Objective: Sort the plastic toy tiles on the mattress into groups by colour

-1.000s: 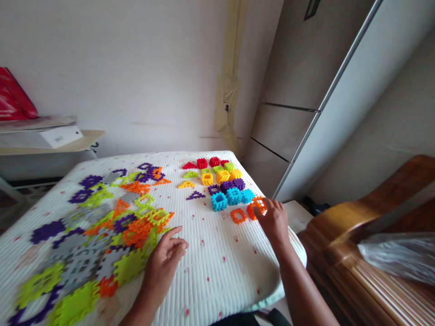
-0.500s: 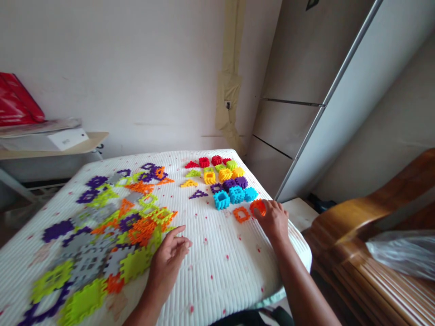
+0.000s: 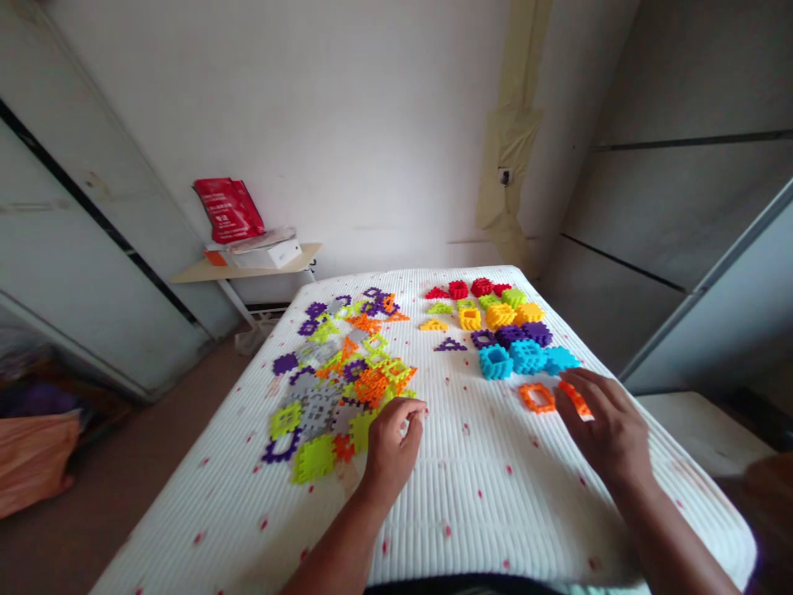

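Note:
My right hand (image 3: 607, 426) reaches over the right side of the bed-like surface, fingers stretched forward and apart. Partly under its fingertips lies an orange interlocking block piece (image 3: 576, 399). Just left of it rests a square orange frame piece (image 3: 537, 398). Loosely curled, my left hand (image 3: 395, 438) has its fingertips close to the thumb, and I see nothing in it. Beside it lies a spread of mixed pieces, among them a lime green plate (image 3: 314, 459), grey pieces (image 3: 319, 411) and orange pieces (image 3: 372, 387).
Behind my right hand stand rows of pieces grouped by colour: blue stacks (image 3: 528, 357), purple (image 3: 511, 335), yellow (image 3: 500, 316), green (image 3: 514, 297) and red (image 3: 481, 287). A side table (image 3: 248, 271) with a box and red bag is beyond the white quilted cover (image 3: 458, 529).
The view has swung left, so everything sits further right. My right hand's fingers have lifted and opened off the orange piece. My left hand's fingers have curled closer to the thumb.

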Demonstrator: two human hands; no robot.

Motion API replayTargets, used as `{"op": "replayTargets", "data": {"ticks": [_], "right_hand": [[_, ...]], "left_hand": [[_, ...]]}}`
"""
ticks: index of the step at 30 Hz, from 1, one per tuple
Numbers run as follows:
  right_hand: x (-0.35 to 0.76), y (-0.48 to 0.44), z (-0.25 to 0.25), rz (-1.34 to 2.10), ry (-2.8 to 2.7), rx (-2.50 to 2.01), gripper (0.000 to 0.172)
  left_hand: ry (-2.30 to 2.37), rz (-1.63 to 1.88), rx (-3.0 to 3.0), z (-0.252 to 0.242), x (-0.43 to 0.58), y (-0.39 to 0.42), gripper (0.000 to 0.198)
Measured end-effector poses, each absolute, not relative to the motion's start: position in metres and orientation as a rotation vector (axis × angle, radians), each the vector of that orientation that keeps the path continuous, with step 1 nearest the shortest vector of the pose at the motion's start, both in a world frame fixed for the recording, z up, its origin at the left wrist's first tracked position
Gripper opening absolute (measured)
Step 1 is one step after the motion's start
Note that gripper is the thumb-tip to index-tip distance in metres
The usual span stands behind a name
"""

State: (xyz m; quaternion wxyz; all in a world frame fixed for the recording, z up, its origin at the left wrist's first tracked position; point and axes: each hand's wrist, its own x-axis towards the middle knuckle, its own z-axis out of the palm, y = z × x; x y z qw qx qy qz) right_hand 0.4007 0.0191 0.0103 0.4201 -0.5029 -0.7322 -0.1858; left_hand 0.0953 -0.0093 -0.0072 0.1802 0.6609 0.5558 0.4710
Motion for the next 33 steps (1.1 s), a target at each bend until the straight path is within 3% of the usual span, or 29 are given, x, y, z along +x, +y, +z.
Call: {"op": "replayTargets", "data": {"ticks": [5,9,13,22,33], "right_hand": [[0.349,0.012,0.01,0.002,-2.161,-1.06,0.018],[0.313,0.006,0.005,0.168,-2.353,-0.988,0.021],[0.296,0.003,-0.002,0.216,-2.455,-0.959,0.022],[0.293,0.002,-0.003,0.262,-2.474,-0.98,0.023],[0.291,0.006,-0.006,0.279,-2.445,-1.062,0.014]], "left_hand": [[2.089,0.912,2.241,0.014,0.041,0.008,0.022],[2.265,0.504,2.244,0.02,0.02,0.021,0.031],[2.325,0.308,2.151,0.023,0.026,0.025,0.037],[2.392,0.41,2.133,0.022,0.032,0.024,0.023],[2.373,0.58,2.052,0.021,0.025,0.028,0.025]]}}
